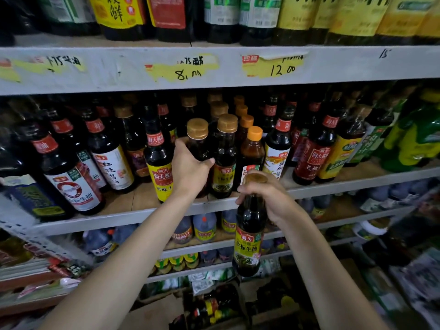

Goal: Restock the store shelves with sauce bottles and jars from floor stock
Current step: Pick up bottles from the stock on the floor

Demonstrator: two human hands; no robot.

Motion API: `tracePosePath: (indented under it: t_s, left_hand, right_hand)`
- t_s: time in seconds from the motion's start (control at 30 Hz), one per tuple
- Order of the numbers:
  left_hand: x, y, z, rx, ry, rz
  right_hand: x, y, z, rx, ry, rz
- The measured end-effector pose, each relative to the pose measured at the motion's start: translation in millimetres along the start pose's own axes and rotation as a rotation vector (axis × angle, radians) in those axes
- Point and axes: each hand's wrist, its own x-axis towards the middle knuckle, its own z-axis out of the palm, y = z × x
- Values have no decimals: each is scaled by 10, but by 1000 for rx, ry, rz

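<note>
My left hand is wrapped around a dark sauce bottle with a tan cap that stands at the front of the middle shelf. My right hand grips the neck of a second dark soy sauce bottle with a yellow-green label. That bottle hangs upright in front of the shelf edge, below the shelf's level. A matching tan-capped bottle stands right beside the one under my left hand.
Rows of dark bottles with red neck labels fill the middle shelf on both sides. An orange-capped bottle stands right of the tan-capped ones. Large bottles line the top shelf. Lower shelves hold jugs and jars; more bottles sit on the floor.
</note>
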Motion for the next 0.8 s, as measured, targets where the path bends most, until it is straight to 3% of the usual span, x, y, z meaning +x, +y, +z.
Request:
tracePosePath:
  t_s: [0.13,0.33,0.63,0.7,0.8]
  left_hand:
    - [57,34,-52,51,-89,-28]
    - [21,79,-186,-77,-103,11]
    - [-85,239,-370,32,-50,328]
    - [25,344,-465,217,14,489]
    - [232,500,-577,749,-9,679]
  right_hand:
    - [-4,27,129,2,58,-12]
    - [-65,65,304,7,115,-18]
    - [-169,75,485,19,245,-41]
    - [-173,85,506,19,241,-39]
    - [-167,99,547,3,234,-35]
